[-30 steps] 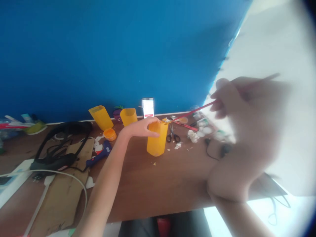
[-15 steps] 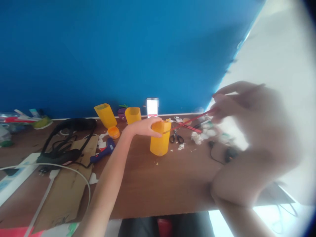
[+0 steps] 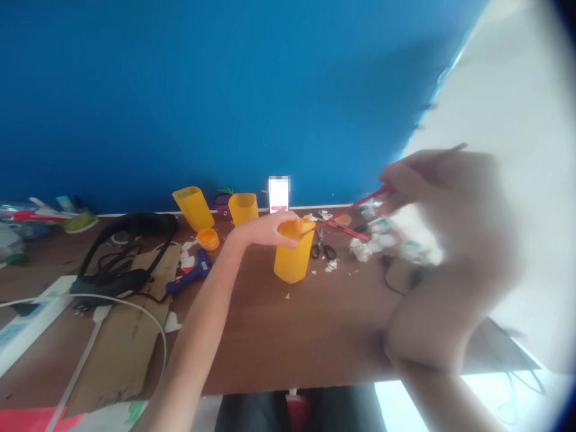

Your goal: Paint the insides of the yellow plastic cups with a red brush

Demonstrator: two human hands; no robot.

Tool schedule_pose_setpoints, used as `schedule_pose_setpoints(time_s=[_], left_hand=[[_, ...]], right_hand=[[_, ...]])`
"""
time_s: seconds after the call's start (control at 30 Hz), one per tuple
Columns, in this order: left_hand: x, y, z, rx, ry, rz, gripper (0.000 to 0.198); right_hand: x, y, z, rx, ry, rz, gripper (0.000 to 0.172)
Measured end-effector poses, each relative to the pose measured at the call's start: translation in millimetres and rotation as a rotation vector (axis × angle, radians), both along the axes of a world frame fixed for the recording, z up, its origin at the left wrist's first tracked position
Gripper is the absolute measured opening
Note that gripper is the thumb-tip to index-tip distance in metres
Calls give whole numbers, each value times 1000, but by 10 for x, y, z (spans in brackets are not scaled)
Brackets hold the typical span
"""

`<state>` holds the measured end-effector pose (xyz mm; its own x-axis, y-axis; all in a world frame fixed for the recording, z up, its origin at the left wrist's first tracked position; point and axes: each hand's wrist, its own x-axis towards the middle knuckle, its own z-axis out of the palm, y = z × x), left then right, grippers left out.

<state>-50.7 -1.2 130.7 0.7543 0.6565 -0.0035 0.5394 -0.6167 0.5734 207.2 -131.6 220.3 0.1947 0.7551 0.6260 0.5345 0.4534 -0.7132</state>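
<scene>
- At the middle of the brown tabletop (image 3: 288, 336), a yellow cup (image 3: 293, 264) stands close to upright. It is tall, plain and opaque, yellow-orange all over.
- The left hand (image 3: 269, 229) reaches in from seven o'clock. Its fingers curl over the rim on the nine o'clock side and the thumb presses the wall, so it grips the cup.
- The hand and the low angle hide what is inside this cup.
- The right hand (image 3: 432, 192) sits at two o'clock from the cup and is badly blurred. Its fingers are pinched narrow on a red stick (image 3: 355, 207), probably a paintbrush.
- The stick's far end meets the cup's rim on the two o'clock side.
- There are three yellow cups in all. The tilted cup (image 3: 194, 207) is at ten o'clock and the back cup (image 3: 243, 208) at eleven, both near the blue wall (image 3: 225, 90). Their mouths are open, but their contents cannot be made out.
- One small orange pot (image 3: 208, 239) lies at ten o'clock, nearer than those two cups, and shows orange at the top.
- One pair of black-handled scissors (image 3: 322, 249) lies at two o'clock, just beside the held cup.
- White paper scraps (image 3: 362, 249) are scattered beyond the scissors.
- One blue glue gun (image 3: 191, 276) lies at nine o'clock, touching a cardboard sheet (image 3: 121, 324).
</scene>
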Motion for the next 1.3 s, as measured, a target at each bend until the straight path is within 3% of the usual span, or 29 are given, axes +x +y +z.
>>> schedule_pose_setpoints(time_s=[0.4,0.7,1.0,1.13,1.3], left_hand=[[116,-8,-20,-33,-58,-24,58],[169,-20,-24,4,-54,-68,47],[49,-30,25,-81,-27,38,51],[-46,-6,-7,-212,-54,213,63],[-82,-32,-26,-226,-58,296,70]], right_hand=[[-20,-16,-18,-5,-77,-29,25],[-93,-97,-11,51,-149,-148,27],[-78,-102,13,-25,-46,6,26],[-72,-130,27,-77,-108,61,26],[-108,-181,45,29,-154,2,30]])
